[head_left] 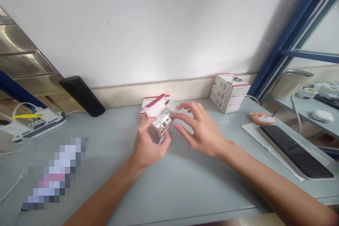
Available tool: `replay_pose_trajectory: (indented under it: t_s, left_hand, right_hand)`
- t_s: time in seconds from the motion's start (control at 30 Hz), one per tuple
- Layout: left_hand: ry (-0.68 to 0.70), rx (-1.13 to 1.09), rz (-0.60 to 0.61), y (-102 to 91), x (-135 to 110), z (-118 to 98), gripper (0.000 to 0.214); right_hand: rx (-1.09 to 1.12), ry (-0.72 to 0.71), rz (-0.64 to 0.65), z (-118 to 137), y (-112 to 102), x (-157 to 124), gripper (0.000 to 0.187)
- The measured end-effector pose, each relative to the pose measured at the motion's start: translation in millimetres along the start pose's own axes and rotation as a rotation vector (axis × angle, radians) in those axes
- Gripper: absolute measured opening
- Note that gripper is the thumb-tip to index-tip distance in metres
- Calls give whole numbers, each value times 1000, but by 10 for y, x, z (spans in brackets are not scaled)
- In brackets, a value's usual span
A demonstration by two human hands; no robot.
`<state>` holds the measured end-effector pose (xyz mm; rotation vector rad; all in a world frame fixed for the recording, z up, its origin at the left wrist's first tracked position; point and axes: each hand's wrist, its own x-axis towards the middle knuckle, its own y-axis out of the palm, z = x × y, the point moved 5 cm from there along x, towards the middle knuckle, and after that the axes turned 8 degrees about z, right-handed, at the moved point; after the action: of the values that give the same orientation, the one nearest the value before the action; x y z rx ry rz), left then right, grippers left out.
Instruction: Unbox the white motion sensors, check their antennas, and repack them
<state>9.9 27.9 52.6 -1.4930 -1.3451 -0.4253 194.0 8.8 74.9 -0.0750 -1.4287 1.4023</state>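
My left hand (149, 144) is closed around a small white and red cardboard box (162, 135) whose top flap (156, 107) stands open. Inside the box's mouth shows a white and silvery item (164, 123) with a dark round detail, its kind not clear. Some clear plastic sticks up beside the flap. My right hand (197, 125) hovers at the box's right side, fingers apart and curved, the index fingertip at the opening. Behind the held box lies another red and white box (147, 102), partly hidden.
Stacked boxes (229, 93) stand by the wall at right. Nearer are an orange animal-faced item (262, 118) and a phone-like slab (293, 150) on paper. At left are a black cylinder (82, 96), a power strip (42, 127) and a pixelated object (54, 174) on the grey table (185, 190).
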Motion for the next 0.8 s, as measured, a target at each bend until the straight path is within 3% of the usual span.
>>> replay_pose_trajectory:
  t_s: [0.1, 0.2, 0.4, 0.53, 0.6, 0.7, 0.8]
  left_hand:
    - [-132, -232, -27, 11, 7, 35, 74]
    - [-221, -374, 86, 71, 4, 2, 72]
    - [-209, -356, 192, 93, -53, 19, 78]
    - [-123, -284, 225, 70, -38, -6, 78]
    - [-113, -236, 281, 64, -24, -14, 68]
    - [-137, -239, 373, 70, -25, 6, 51]
    - [-169, -285, 369, 81, -46, 42, 47]
  right_hand:
    - [159, 80, -27, -48, -24, -11, 51]
    - [358, 117, -11, -127, -17, -8, 44]
    - [650, 154, 1, -236, -1, 34, 17]
    - [882, 227, -19, -262, 44, 46, 19]
    - [889, 232, -37, -234, 45, 46, 30]
    - [733, 213, -13, -160, 43, 41, 48]
    - [691, 238, 0, -141, 63, 28, 57]
